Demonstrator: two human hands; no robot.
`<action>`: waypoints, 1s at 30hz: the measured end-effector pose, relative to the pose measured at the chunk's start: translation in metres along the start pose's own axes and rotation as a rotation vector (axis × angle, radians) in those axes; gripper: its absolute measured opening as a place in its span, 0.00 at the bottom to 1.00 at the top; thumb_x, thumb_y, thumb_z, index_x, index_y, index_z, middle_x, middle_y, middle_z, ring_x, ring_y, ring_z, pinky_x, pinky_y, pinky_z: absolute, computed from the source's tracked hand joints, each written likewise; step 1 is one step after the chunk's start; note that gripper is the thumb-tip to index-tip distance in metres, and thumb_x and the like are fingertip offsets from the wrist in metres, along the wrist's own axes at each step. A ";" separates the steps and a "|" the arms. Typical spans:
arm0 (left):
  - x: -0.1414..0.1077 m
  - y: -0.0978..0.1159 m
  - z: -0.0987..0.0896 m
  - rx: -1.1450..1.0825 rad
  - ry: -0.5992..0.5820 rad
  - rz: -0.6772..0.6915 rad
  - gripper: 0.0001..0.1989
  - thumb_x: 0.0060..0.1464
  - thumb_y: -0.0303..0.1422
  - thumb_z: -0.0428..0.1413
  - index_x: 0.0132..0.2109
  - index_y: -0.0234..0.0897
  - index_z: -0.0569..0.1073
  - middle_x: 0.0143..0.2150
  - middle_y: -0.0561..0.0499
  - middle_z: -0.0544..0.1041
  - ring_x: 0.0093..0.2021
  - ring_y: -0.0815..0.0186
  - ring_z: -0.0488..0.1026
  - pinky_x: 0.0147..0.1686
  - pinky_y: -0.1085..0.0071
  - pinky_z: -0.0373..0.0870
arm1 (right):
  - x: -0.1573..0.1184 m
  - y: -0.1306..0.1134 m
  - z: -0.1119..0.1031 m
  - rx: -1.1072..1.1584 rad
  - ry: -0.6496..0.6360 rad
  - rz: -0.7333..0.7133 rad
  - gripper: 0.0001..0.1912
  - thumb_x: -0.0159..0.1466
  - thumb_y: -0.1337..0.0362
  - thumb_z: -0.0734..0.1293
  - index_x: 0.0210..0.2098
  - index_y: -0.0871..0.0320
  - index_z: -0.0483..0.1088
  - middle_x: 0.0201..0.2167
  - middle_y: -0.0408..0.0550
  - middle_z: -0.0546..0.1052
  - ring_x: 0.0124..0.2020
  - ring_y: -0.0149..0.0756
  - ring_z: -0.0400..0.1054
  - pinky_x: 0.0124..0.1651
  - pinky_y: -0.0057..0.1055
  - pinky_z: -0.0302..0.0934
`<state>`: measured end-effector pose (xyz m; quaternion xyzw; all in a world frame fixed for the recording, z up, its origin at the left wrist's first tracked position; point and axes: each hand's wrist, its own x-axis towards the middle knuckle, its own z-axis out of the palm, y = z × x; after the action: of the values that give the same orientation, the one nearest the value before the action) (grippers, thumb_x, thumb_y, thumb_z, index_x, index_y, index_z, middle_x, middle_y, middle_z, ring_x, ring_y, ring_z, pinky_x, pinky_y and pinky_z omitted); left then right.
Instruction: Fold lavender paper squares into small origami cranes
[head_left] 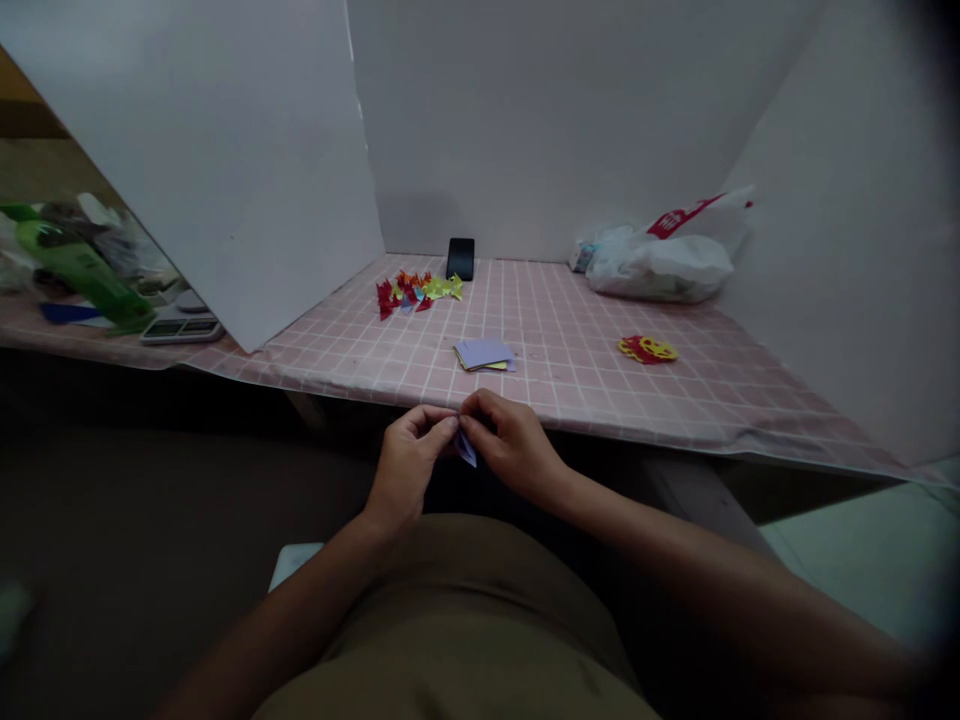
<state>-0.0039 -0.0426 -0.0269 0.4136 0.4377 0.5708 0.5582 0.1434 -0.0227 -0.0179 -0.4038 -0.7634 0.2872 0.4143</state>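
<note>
A small folded piece of purple paper is pinched between my two hands, just off the table's front edge. My left hand grips its left side with thumb and forefinger. On the other side my right hand pinches it near the top, the fingertips of both hands almost touching. Behind the hands lies a stack of square paper sheets, purple on top with yellow below. Farther back sits a pile of small folded paper pieces in red, orange, yellow and blue.
On the pink checked table a dark phone leans at the back. Yellow and red cut-outs and a white plastic bag lie right. White panels surround the area; a green bottle and scale are left.
</note>
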 end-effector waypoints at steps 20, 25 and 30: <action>-0.001 0.001 0.000 0.126 0.024 0.088 0.06 0.47 0.31 0.63 0.34 0.34 0.78 0.28 0.53 0.77 0.28 0.70 0.69 0.30 0.74 0.64 | -0.002 -0.002 0.002 -0.003 0.054 -0.013 0.05 0.64 0.68 0.62 0.31 0.57 0.66 0.26 0.43 0.71 0.29 0.32 0.65 0.34 0.30 0.57; -0.001 -0.002 0.000 0.145 0.014 0.117 0.08 0.52 0.35 0.63 0.34 0.34 0.78 0.29 0.53 0.77 0.28 0.70 0.68 0.31 0.74 0.64 | -0.002 -0.002 0.003 -0.007 0.074 -0.004 0.05 0.64 0.67 0.62 0.31 0.57 0.66 0.27 0.43 0.71 0.29 0.33 0.65 0.34 0.30 0.57; -0.001 -0.002 0.002 0.130 0.036 0.161 0.08 0.53 0.35 0.63 0.35 0.34 0.78 0.30 0.53 0.77 0.30 0.69 0.70 0.33 0.73 0.65 | -0.002 -0.002 0.004 -0.006 0.121 -0.016 0.04 0.64 0.67 0.62 0.31 0.57 0.66 0.27 0.44 0.72 0.30 0.33 0.65 0.35 0.31 0.58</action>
<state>-0.0010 -0.0433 -0.0286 0.4724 0.4492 0.5915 0.4746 0.1402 -0.0260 -0.0196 -0.4154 -0.7411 0.2568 0.4608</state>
